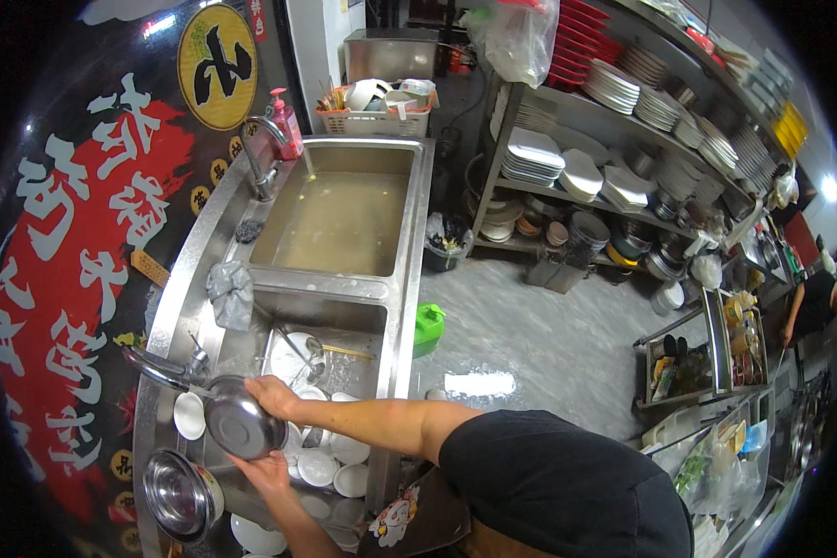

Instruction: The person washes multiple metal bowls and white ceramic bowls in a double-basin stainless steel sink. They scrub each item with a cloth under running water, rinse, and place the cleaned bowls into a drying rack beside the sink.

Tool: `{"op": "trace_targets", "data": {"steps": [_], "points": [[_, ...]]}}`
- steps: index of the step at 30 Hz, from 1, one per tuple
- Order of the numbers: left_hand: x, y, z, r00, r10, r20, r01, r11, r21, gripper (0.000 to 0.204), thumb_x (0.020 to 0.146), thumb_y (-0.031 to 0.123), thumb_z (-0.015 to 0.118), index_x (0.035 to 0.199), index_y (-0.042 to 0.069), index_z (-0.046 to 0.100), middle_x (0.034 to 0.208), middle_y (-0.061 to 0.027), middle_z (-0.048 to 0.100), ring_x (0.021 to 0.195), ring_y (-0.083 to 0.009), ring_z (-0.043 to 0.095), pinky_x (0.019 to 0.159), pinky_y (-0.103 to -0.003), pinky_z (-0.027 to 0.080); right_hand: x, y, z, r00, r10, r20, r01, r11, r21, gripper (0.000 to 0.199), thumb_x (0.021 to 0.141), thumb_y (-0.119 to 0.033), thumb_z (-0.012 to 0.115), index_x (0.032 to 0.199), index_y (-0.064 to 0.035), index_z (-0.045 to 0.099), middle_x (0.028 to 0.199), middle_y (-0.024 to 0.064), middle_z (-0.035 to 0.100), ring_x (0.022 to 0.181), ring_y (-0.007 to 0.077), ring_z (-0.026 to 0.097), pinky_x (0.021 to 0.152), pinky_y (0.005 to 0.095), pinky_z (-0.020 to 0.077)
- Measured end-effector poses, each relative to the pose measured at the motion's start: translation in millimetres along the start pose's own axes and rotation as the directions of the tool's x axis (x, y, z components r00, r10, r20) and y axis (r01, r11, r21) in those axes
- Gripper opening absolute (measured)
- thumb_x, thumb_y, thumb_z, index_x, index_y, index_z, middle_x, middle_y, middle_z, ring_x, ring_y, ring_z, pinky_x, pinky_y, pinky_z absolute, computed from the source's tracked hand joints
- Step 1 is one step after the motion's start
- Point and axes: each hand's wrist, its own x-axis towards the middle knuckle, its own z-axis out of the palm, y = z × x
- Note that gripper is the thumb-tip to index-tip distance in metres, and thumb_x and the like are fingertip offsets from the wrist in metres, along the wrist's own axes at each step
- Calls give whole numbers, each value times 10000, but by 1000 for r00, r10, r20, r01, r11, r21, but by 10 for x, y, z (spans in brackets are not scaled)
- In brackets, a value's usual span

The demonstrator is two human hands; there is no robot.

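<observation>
I hold a round steel bowl (244,425) over the near sink basin (381,372), under a steel tap (158,365). My right hand (272,396) reaches across from the right and grips the bowl's upper rim. My left hand (262,471) comes up from the lower edge and holds the bowl's lower side. Several small white dishes (330,456) lie in the basin below, along with a ladle (302,353). A second steel bowl (179,493) stands on the counter at the lower left, and a white dish (189,415) sits beside the tap.
The far basin (339,223) is full of murky water, with a tap (259,153), a pink pump bottle (286,121) and a grey cloth (231,293) along its edge. A basket of dishes (377,107) stands behind. Shelves of plates (623,139) line the right; a green container (428,325) sits on the wet floor.
</observation>
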Motion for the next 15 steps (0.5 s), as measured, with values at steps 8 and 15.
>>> {"op": "trace_targets", "data": {"steps": [8, 15], "points": [[135, 252, 284, 960, -277, -50, 280, 926, 252, 768, 804, 776, 366, 1359, 248, 413, 1438, -50, 392, 1264, -324, 412, 922, -569, 380, -486, -600, -77, 990, -120, 75, 132, 975, -180, 497, 985, -396, 386, 885, 48, 585, 877, 310, 586, 884, 495, 535, 759, 486, 433], [393, 467, 587, 964, -235, -122, 265, 824, 501, 663, 851, 649, 445, 1277, 143, 502, 1292, -83, 528, 1180, -278, 511, 937, -498, 438, -519, -560, -52, 966, -105, 235, 143, 978, -152, 519, 987, -425, 377, 935, 31, 619, 917, 302, 599, 892, 462, 578, 765, 477, 446]]}}
